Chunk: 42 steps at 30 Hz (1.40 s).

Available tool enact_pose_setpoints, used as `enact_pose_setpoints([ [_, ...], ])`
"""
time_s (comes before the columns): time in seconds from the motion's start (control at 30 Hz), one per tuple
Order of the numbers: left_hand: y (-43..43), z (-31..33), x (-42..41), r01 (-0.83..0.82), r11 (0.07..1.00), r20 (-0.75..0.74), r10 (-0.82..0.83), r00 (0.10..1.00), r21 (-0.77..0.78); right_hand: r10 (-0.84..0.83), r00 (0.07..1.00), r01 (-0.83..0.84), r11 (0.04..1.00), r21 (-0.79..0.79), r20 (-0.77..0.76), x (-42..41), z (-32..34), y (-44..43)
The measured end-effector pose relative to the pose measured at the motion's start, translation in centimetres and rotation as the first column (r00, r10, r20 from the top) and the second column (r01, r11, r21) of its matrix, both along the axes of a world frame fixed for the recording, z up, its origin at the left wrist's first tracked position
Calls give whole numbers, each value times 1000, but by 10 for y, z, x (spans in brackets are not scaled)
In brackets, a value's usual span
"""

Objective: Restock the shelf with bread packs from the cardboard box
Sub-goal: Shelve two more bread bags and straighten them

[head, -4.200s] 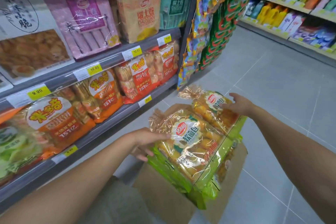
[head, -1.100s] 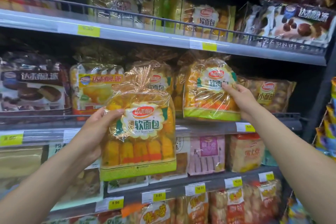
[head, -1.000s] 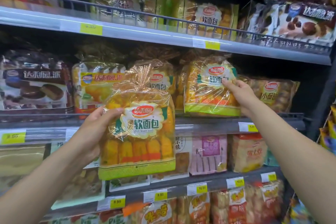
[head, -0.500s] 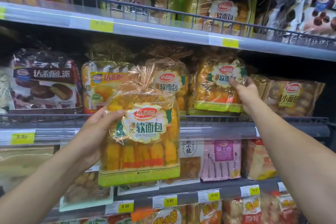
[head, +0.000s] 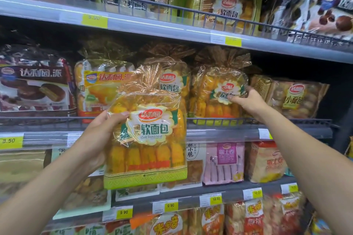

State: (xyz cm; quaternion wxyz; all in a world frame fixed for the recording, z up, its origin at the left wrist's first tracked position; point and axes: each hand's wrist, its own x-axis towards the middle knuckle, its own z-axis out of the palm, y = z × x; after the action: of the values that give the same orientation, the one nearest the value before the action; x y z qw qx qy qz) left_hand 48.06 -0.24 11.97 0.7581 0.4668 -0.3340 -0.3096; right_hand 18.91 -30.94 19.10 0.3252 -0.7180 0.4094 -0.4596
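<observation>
My left hand grips a clear bread pack with yellow rolls and a green bottom band, held upright in front of the middle shelf. My right hand pinches the front of a second bread pack, which stands on that shelf behind the wire rail. Another pack of the same bread stands on the shelf behind the held one. The cardboard box is out of view.
Chocolate pie bags and a yellow cake pack fill the shelf's left side; a small-bread bag stands at the right. The upper shelf holds more bread packs. Lower shelves carry pink and orange snack bags.
My right hand has pushed its bread pack back onto the middle shelf behind the rail. My left hand keeps its pack at about the same spot. The view has shifted slightly left.
</observation>
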Motion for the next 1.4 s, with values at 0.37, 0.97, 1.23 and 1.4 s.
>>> enact_pose_setpoints([
  [0.37, -5, 16, -11, 38, 999, 1, -38, 999, -38, -240, 970, 240, 928, -285, 35, -17, -20, 68],
  [0.97, -7, 48, -23, 86, 996, 51, -87, 995, 29, 456, 890, -455, 881, 133, 24, 38, -43, 159],
  [1.23, 12, 51, -22, -15, 967, 512, -121, 850, 254, 409, 907, -419, 900, 124, 100, 43, -25, 149],
  [1.4, 5, 70, -17, -138, 968, 552, 1, 834, 207, 336, 940, -341, 936, 91, 61, 58, -6, 146],
])
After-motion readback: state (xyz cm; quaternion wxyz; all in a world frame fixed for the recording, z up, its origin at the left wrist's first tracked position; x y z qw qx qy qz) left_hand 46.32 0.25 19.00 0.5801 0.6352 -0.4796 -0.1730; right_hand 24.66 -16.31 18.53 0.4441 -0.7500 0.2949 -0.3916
